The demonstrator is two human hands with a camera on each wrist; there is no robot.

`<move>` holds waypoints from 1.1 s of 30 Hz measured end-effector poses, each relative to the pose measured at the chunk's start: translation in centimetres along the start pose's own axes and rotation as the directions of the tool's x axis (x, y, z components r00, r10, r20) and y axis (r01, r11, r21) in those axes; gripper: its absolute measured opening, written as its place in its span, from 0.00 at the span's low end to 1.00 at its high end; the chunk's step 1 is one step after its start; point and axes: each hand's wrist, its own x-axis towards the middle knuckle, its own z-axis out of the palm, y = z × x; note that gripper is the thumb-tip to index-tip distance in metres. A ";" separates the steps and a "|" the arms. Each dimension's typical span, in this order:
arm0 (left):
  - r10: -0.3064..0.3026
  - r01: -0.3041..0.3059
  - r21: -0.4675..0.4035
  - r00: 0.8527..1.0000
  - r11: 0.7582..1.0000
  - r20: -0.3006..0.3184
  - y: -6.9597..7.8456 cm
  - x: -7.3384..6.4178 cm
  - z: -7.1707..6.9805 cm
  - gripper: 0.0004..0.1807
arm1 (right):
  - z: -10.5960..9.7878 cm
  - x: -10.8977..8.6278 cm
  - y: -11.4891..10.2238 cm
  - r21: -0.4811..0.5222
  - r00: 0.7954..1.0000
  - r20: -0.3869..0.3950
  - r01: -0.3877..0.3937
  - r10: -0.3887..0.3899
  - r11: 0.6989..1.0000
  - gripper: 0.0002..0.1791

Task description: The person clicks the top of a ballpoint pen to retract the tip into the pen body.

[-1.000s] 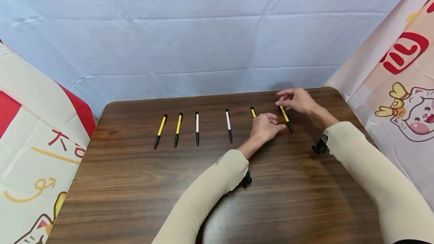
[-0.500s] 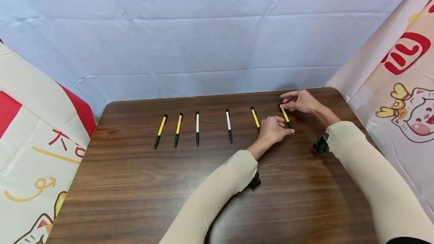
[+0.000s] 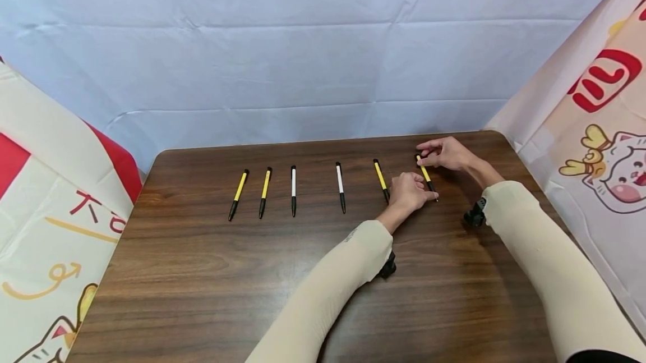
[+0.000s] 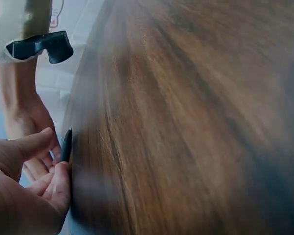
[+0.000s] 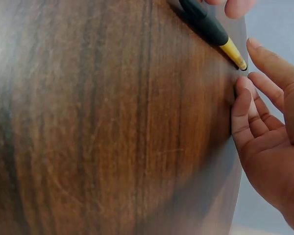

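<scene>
A yellow pen [image 3: 425, 174] with black ends lies at the right end of a row, between my two hands. My right hand [image 3: 450, 154] is at its far end, thumb and fingers spread apart around it in the right wrist view; whether they touch it I cannot tell. My left hand [image 3: 407, 192] is beside its black tip [image 4: 66, 146], with thumb and fingers apart in the left wrist view. Another yellow pen [image 3: 381, 177] lies just left of that hand, its tip partly hidden. Farther left lie two white pens, one [image 3: 340, 179] and another [image 3: 294, 183], then two yellow pens, one [image 3: 265, 186] and another [image 3: 240, 188].
The pens lie spaced apart on a dark brown wooden table [image 3: 212, 273]. A pale cloth [image 3: 303, 71] hangs behind the back edge. Printed cloths stand at the left [image 3: 55, 228] and right [image 3: 605, 144]. Each wrist bears a black camera.
My left hand has moved right to the rightmost pen's tip, uncovering more of the yellow pen beside it. My right hand has shifted slightly right and nearer, and that pen's black top now shows.
</scene>
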 end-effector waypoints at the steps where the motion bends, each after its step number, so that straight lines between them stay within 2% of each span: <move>1: -0.004 0.004 0.004 1.000 1.000 -0.001 0.1 0.0 0.1 0.20 | 0.0 0.0 0.0 -0.005 1.000 0.000 0.000 0.000 1.000 0.30; 7: -0.049 0.049 -0.027 0.999 0.998 -0.015 0.3 0.2 0.4 0.17 | 0.0 -0.2 0.0 -0.020 1.000 0.011 0.000 0.000 1.000 0.29; 15: -0.083 0.081 -0.035 0.994 0.996 -0.066 0.8 0.2 1.0 0.16 | -0.2 -0.1 0.3 -0.043 1.000 0.017 0.002 -0.001 0.999 0.27; 20: -0.117 0.109 -0.085 0.989 0.990 -0.092 0.9 0.1 1.4 0.16 | -0.1 -0.2 0.5 -0.051 1.000 0.016 0.011 -0.010 0.999 0.27; 29: -0.078 0.061 -0.118 0.987 0.991 -0.142 1.0 -0.1 2.5 0.20 | -0.1 -0.3 0.7 -0.075 0.999 -0.007 0.030 -0.031 0.997 0.24; 33: -0.079 0.060 -0.115 0.982 0.992 -0.169 0.9 0.0 2.8 0.20 | 0.1 -0.3 0.8 -0.093 0.998 0.001 0.062 -0.062 0.994 0.23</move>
